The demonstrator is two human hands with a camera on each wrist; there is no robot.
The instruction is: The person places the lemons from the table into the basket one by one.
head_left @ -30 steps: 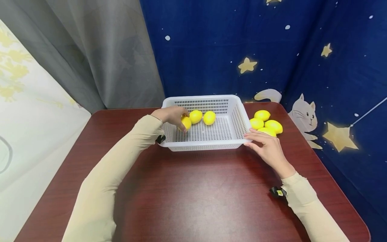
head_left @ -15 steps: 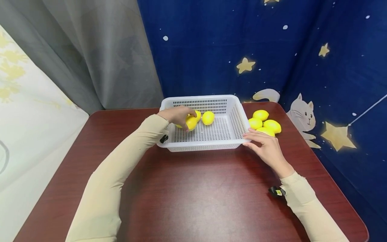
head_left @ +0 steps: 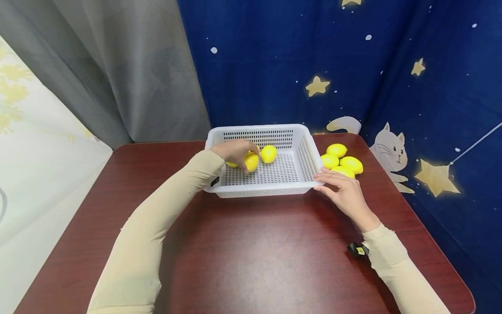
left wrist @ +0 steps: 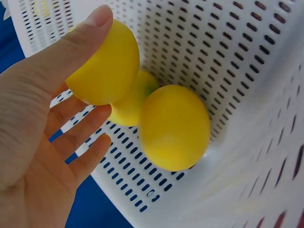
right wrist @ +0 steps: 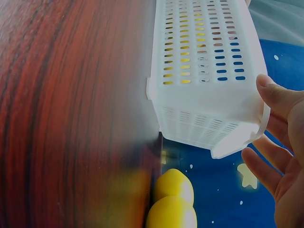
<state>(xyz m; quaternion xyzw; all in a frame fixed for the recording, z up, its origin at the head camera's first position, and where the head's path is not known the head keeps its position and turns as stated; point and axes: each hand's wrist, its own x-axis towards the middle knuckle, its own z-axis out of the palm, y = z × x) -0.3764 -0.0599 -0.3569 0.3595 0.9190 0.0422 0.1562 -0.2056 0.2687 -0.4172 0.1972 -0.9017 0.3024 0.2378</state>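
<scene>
The left arm, in a pale sleeve, reaches forward and inward over the near left side of the basket. The left hand dips inside, its grip clamped on a lemon, thumb on one side and fingers on the other. More lemons lie in the basket around it. The right hand angles in from the right, its grip pinching the rim at the near right corner. Four loose lemons sit on the bench just beside the basket's right wall.
</scene>
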